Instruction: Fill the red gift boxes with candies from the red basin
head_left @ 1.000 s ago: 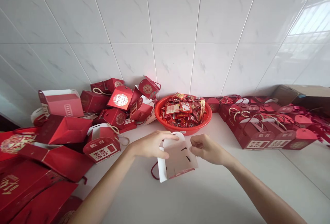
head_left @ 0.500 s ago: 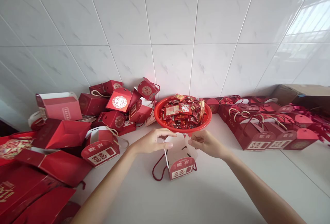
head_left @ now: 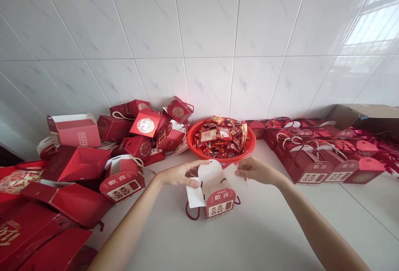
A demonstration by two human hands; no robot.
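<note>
I have the small red box upright on the pale countertop, in the middle of my view and just in front of the basin. Its top is open: the white left flap leans outward, and the rounded front panel stands up with its printed label facing me. A dark red cord loops out low at the left, and a short piece of it shows at the right.

My left hand is partly spread, thumb against the left flap's upper edge, fingers reaching toward the back panel. My right hand is narrow, thumb and fingers together at the right flap; the contact is partly hidden, but it looks like a light pinch on that edge.

Behind, the red basin is filled with wrapped sweets, its far rim near the tiled wall. Left, a jumbled heap of red boxes reaches toward my left forearm. Right, grouped boxes with cords stand near a cardboard carton. I see bare countertop in front of the small red box and between my forearms, with more beyond the right one.
</note>
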